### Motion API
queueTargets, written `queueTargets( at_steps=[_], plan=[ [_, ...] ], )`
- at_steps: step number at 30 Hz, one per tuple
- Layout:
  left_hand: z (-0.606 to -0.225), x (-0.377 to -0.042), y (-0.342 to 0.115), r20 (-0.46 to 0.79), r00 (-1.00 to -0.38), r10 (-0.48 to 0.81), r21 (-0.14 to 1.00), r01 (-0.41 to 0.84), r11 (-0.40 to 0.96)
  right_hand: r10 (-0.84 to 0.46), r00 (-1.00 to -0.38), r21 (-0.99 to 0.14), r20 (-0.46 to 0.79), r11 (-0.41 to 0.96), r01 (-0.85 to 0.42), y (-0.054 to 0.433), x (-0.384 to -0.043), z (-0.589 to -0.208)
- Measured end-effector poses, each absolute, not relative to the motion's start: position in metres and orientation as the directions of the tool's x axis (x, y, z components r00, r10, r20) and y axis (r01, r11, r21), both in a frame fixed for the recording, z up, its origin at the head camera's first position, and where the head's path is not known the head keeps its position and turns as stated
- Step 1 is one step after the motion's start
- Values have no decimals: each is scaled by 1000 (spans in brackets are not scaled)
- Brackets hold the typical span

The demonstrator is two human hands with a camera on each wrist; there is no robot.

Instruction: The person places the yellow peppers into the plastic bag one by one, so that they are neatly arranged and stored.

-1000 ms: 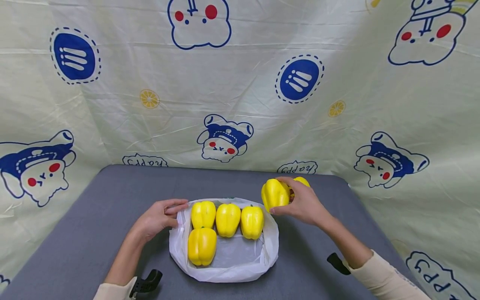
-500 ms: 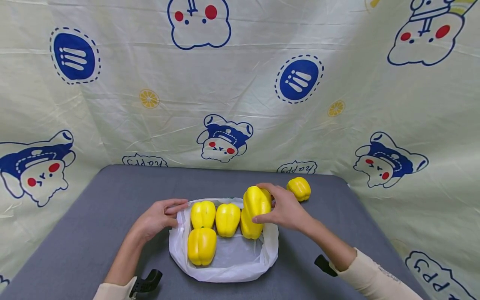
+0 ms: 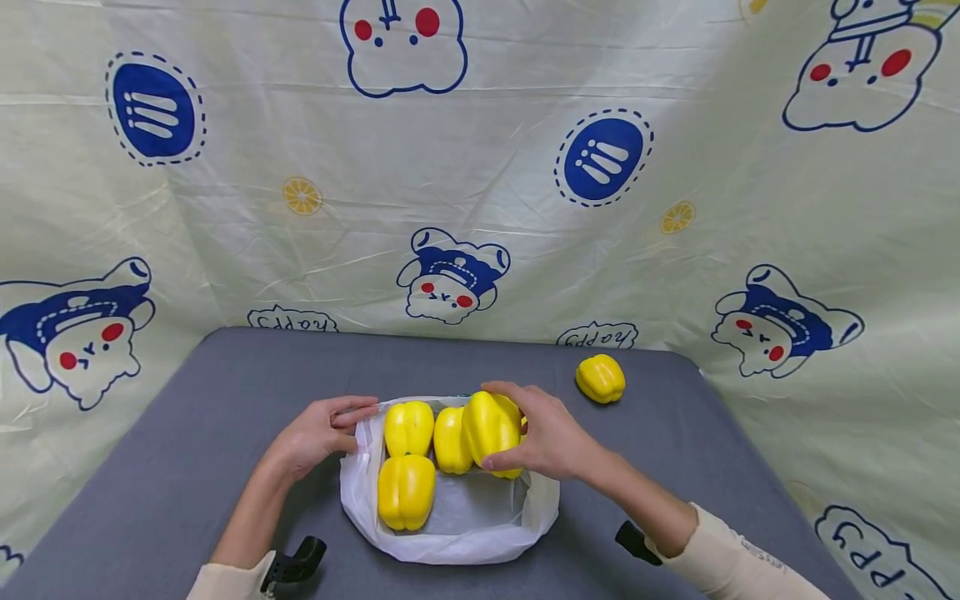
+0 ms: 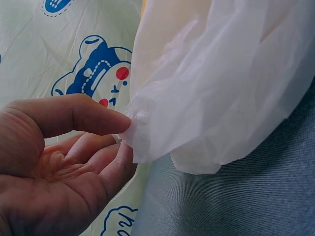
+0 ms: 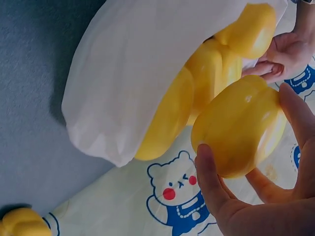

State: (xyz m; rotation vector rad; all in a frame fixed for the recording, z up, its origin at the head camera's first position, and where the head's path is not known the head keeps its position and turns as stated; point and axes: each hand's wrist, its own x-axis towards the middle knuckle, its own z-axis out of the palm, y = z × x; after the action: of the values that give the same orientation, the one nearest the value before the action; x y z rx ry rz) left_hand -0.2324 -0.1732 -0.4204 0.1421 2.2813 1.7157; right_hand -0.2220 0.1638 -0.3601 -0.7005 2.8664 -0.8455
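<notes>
A yellow bell pepper (image 3: 491,431) is gripped between the thumb and fingers of my right hand (image 3: 551,437), over the far right part of a white plastic bag (image 3: 450,547). The right wrist view shows that bell pepper (image 5: 241,125) held just above the bag's opening. Inside the bag sit several more yellow bell peppers (image 3: 406,492), one partly hidden behind the held one. On the left side, my left hand (image 3: 315,437) pinches the bag's rim; in the left wrist view the thumb and fingers (image 4: 106,118) meet at the thin white edge.
Another yellow bell pepper (image 3: 600,378) lies on the grey table (image 3: 262,367) at the far right. A patterned cloth (image 3: 480,167) hangs behind the table. Each wrist has a black strap (image 3: 295,562).
My right hand has carried the bell pepper leftward from beside the bag to over its opening, uncovering the loose pepper behind. My left hand stays at the rim.
</notes>
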Motion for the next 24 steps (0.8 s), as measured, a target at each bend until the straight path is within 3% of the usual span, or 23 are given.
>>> queueTargets(
  at_steps=[24],
  plan=[
    [-422,-233,-173,-157,-956,247,956,-84,280,-553,-828,-518,-92,737,-434,140,-199,-373]
  ],
)
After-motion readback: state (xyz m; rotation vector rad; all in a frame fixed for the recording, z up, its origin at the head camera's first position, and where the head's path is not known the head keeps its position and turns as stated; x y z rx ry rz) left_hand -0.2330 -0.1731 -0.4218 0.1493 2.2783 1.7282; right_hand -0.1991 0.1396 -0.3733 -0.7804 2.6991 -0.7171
